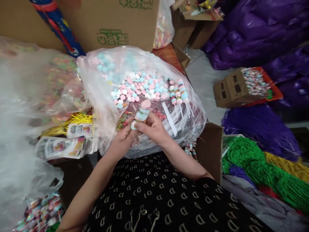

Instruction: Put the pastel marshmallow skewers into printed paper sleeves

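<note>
A candy skewer (143, 112) with pink, blue and white pieces is held between both hands over a clear plastic bag. My left hand (124, 138) has its fingers closed round the skewer's lower end. From the right, my right hand (154, 129) pinches the same skewer. Behind them lies a heap of pink, blue and white candies (138, 85). Gummy rings (123, 119) show beside my left hand, and red rings (159, 113) lie past my right hand. White sticks (169, 118) rest to the right, near several filled skewers (178, 91).
Cardboard boxes stand behind (84, 29) and right (210, 151) of the bag. Yellow ties (79, 118) and printed labels (60, 147) lie left. Farther right are a box of wrapped candies (231, 88), green beads (256, 161) and purple bags (253, 29).
</note>
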The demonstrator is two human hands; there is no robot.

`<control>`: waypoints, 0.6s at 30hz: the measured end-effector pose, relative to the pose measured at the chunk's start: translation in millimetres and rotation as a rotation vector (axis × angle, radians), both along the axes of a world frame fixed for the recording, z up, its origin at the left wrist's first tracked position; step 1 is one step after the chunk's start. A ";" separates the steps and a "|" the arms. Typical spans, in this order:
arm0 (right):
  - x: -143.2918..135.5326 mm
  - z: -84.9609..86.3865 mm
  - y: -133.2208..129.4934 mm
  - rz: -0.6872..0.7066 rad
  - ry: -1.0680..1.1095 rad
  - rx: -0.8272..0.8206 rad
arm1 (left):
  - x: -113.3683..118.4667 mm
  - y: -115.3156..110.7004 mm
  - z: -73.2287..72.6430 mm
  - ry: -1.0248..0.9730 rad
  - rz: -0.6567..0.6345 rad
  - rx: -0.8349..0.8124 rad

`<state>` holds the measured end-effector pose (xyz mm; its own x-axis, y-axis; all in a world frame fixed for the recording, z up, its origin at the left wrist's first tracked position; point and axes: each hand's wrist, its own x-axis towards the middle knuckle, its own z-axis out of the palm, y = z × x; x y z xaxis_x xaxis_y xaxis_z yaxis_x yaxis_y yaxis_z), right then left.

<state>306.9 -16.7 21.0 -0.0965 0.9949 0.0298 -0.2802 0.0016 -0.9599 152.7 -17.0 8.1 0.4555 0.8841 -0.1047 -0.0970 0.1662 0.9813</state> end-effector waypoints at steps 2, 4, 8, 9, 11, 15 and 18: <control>7.9 1.3 0.5 0.148 0.080 -0.026 | -1.9 -1.1 1.1 -0.131 -0.148 -0.144; 10.2 -2.8 1.8 0.121 0.111 -0.043 | -2.1 -1.5 1.3 -0.105 -0.149 -0.142; 1.0 -19.8 5.9 -0.160 0.065 -0.049 | 2.5 0.7 -3.1 0.358 0.183 0.267; -1.5 -23.2 6.6 -0.201 0.052 -0.046 | 3.7 1.3 -5.1 0.457 0.232 0.368; -3.1 -27.2 6.8 -0.213 0.027 -0.041 | 5.0 2.3 -9.3 0.532 0.235 0.461; 13.6 -23.5 3.6 -0.111 -0.028 -0.001 | 0.0 5.1 -10.7 0.267 0.173 0.234; 39.8 -16.9 3.8 -0.187 -0.068 0.025 | -13.4 12.3 0.1 -0.055 0.346 0.016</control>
<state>346.7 -12.9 4.1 0.0870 0.9947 0.0546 -0.2068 0.0717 -0.9757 139.2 -4.7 8.1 0.1329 0.9884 -0.0730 -0.1978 0.0986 0.9753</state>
